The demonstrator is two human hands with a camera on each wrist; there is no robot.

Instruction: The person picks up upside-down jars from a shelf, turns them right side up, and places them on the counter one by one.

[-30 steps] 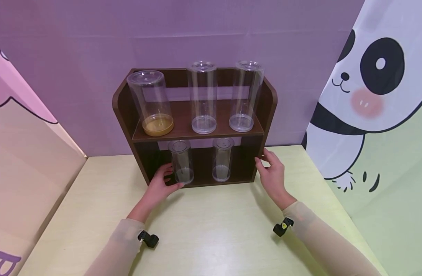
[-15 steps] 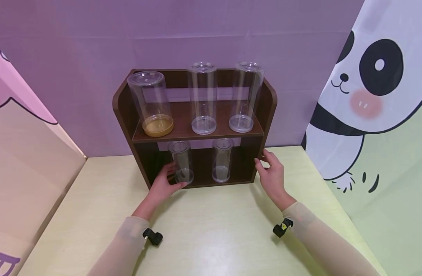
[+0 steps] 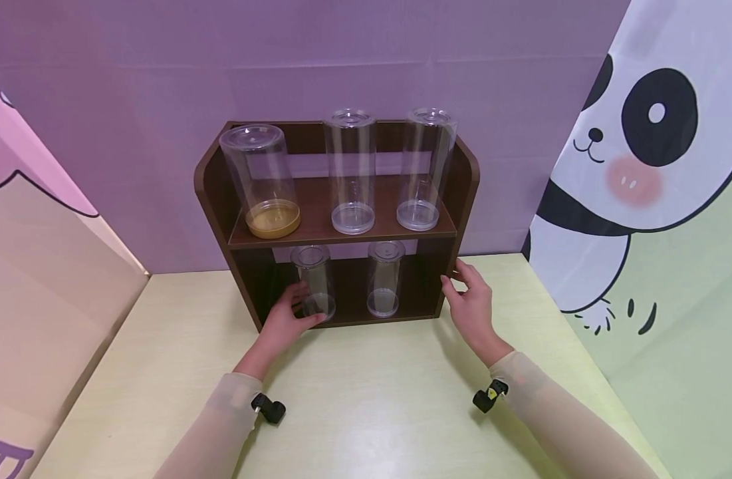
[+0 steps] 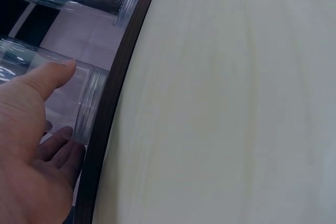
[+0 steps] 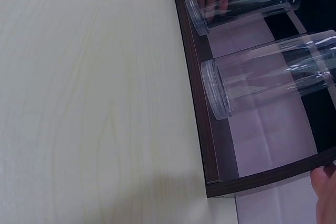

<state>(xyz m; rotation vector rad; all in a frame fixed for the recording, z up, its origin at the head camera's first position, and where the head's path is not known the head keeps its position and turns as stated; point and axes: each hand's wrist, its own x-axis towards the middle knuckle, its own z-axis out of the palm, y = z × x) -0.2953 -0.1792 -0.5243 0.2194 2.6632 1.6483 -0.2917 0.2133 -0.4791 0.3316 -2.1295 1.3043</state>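
Note:
On the lower level of a dark brown two-tier wooden shelf rack [image 3: 313, 199] stands a clear cylindrical jar [image 3: 313, 261], upright at the left. My left hand [image 3: 284, 324] holds its lower part, thumb across the front and fingers round the far side. In the left wrist view the thumb lies on the jar's wall just above the clear lid ring [image 4: 90, 103], which is at the bottom. My right hand [image 3: 472, 307] grips the rack's right side panel [image 3: 451, 266], its thumb at the front edge and fingers on the outer side.
To the right on the lower level is a second clear jar [image 3: 385, 276]. Above stand a wide jar with a gold lid [image 3: 273, 219] at its base and two tall clear jars, one mid-shelf [image 3: 350, 169], one right [image 3: 425, 169]. The rack stands on a pale wooden table [image 3: 366, 399] against a purple backdrop.
My left hand has moved slightly right and closed in on the lower left jar, its thumb now across the jar's front. The right hand and the rack have stayed in place.

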